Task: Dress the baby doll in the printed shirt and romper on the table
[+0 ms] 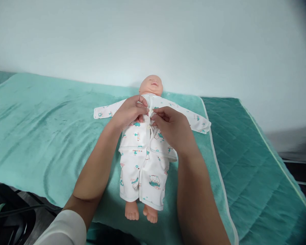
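A baby doll (151, 84) lies on its back on a teal blanket (48, 136), head toward the wall. It wears a white printed shirt (136, 134) and matching trousers (142, 177), with bare feet near me. My left hand (129, 111) pinches the left edge of the shirt front at the doll's chest. My right hand (172, 127) pinches the right edge just beside it. The fingertips of both hands meet at the shirt's centre closure, hiding it.
The blanket covers a bed with a darker quilted teal cover (250, 163) showing on the right. A pale wall (168, 37) stands behind. Dark objects (7, 214) sit on the floor at the lower left.
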Motion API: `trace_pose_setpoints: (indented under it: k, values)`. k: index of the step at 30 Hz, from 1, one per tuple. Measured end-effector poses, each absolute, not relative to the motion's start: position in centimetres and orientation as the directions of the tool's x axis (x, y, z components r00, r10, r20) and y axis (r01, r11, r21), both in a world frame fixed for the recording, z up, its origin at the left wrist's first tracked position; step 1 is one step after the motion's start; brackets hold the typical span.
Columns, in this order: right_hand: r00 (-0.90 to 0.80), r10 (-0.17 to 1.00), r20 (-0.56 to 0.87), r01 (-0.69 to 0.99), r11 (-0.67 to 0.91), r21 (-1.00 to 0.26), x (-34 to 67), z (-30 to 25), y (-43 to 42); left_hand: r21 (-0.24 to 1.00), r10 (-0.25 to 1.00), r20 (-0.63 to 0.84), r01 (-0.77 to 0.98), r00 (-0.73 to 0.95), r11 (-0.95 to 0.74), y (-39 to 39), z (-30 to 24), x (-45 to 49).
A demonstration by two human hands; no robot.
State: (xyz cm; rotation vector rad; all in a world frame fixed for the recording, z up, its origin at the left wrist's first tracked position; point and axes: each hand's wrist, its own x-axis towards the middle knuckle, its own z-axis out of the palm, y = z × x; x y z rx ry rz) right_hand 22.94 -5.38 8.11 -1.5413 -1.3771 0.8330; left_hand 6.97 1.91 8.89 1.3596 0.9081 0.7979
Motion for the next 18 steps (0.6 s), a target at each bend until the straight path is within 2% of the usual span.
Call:
trace_pose_setpoints:
  k: [4, 18]
  values:
    - [0.186, 0.979, 0.082, 0.408, -0.001, -0.913, 22.98, 8.20, -5.40, 0.997, 0.888, -0.080, 0.044, 0.452, 0.067, 1.86, 9.10, 6.88]
    - [0.221, 0.974, 0.038, 0.308, -0.033, -0.951, 22.96, 8.00, -5.07, 0.978, 0.868, -0.088, 0.208, 0.489, -0.019, 1.52, 9.83, 6.45]
